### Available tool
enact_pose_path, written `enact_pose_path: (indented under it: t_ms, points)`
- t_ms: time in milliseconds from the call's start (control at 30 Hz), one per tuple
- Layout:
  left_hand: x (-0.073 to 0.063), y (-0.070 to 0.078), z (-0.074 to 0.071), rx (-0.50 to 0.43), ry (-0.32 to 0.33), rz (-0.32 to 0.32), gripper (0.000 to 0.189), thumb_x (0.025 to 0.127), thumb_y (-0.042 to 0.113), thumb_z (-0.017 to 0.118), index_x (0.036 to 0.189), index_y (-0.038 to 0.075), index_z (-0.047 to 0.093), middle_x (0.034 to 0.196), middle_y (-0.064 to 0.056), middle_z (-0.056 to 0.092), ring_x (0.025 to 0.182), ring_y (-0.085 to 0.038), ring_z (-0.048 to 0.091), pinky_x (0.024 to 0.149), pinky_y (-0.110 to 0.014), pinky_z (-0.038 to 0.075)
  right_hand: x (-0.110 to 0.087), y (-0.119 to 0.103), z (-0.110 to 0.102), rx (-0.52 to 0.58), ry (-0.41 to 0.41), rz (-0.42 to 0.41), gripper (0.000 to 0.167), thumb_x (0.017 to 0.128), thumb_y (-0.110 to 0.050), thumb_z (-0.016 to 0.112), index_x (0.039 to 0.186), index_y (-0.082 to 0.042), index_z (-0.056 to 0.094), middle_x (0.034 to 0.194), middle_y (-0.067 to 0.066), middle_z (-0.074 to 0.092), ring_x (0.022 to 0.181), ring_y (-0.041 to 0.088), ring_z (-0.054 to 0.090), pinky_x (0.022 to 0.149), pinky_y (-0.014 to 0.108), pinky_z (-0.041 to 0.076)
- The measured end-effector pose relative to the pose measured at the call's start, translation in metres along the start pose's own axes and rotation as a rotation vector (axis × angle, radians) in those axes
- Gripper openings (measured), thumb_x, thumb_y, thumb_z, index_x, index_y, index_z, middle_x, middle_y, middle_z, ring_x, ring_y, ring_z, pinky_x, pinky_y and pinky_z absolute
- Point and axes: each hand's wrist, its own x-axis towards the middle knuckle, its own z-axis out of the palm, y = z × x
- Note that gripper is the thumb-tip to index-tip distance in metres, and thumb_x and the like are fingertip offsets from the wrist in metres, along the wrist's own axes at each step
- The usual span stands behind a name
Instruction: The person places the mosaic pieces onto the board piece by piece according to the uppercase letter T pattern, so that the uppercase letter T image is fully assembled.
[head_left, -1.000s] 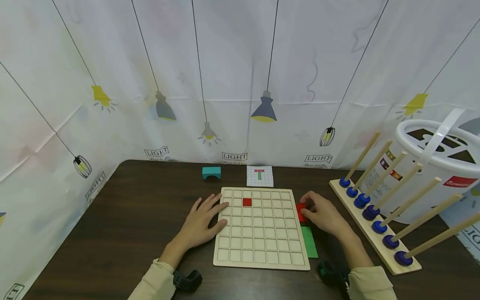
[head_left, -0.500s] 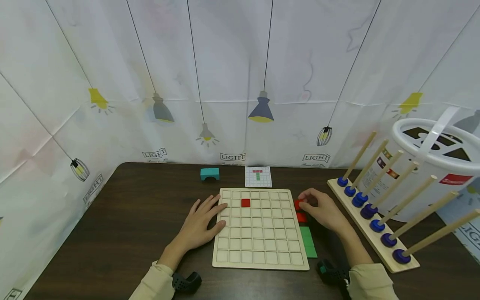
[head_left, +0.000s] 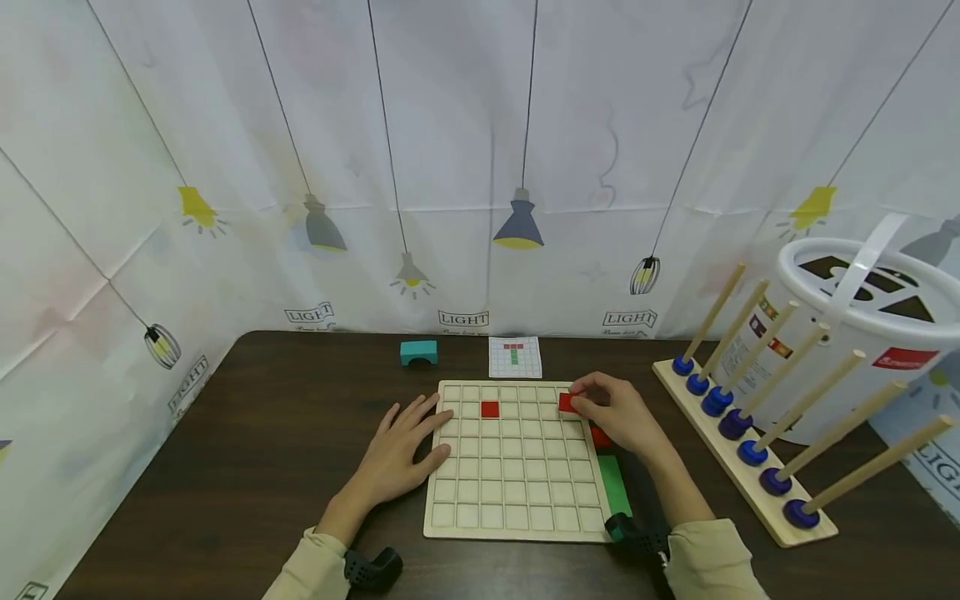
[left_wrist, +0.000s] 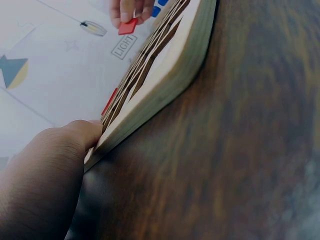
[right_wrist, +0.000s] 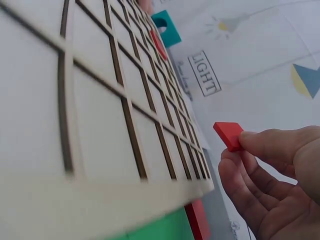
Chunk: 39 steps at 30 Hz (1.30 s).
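A wooden grid board (head_left: 517, 492) lies on the dark table, with one red square tile (head_left: 490, 409) set in a cell of its second row. Fingers spread, my left hand (head_left: 401, 454) rests at the board's left edge, its thumb against the side in the left wrist view. My right hand (head_left: 618, 412) pinches another red square tile (right_wrist: 230, 135) between thumb and fingers, held above the board's upper right part. Beside the board's right edge lie a further red tile (head_left: 600, 437) and green tiles (head_left: 615, 483), partly hidden by the right hand and wrist camera.
Behind the board are a pattern card (head_left: 515, 357) with a red and green T and a teal arch block (head_left: 418, 352). To the right, a peg rack (head_left: 750, 467) with blue rings stands before a white bucket (head_left: 862, 350). A printed curtain (head_left: 450, 167) hangs behind.
My right hand has lifted a red tile from the pile at the right of the board and carried it left over the board's upper right corner. The left hand stays in place.
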Motion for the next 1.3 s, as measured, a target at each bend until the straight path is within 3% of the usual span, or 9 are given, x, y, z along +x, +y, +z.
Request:
enact_pose_path:
  t_ms: [667, 933, 1300]
  points:
    - [0.0, -0.001, 0.001, 0.005, -0.016, -0.015, 0.052, 0.095, 0.048, 0.048, 0.142, 0.026, 0.045, 0.154, -0.005, 0.032, 0.144, -0.029, 0.027, 0.115, -0.06, 0.014, 0.019, -0.021, 0.035, 0.092, -0.065, 0.008, 0.016, 0.092, -0.013, 0.062, 0.106, -0.005, 0.062, 0.103, 0.014, 0.065, 0.085, 0.021, 0.063, 0.069, 0.03, 0.052]
    - [0.001, -0.001, 0.0, 0.015, -0.024, -0.024, 0.051, 0.095, 0.049, 0.047, 0.142, 0.028, 0.045, 0.154, -0.003, 0.032, 0.144, -0.027, 0.027, 0.116, -0.059, 0.014, 0.025, -0.026, 0.05, 0.046, -0.079, -0.013, 0.014, 0.091, -0.013, 0.062, 0.103, -0.006, 0.063, 0.099, 0.011, 0.065, 0.086, 0.021, 0.063, 0.068, 0.028, 0.051]
    - [0.001, -0.001, 0.001, 0.018, -0.011, -0.022, 0.051, 0.095, 0.049, 0.047, 0.141, 0.027, 0.046, 0.154, -0.004, 0.033, 0.143, -0.028, 0.028, 0.115, -0.06, 0.015, 0.031, -0.032, 0.066, 0.031, -0.07, 0.025, 0.011, 0.091, -0.012, 0.062, 0.099, -0.006, 0.063, 0.095, 0.008, 0.065, 0.084, 0.018, 0.061, 0.069, 0.027, 0.049]
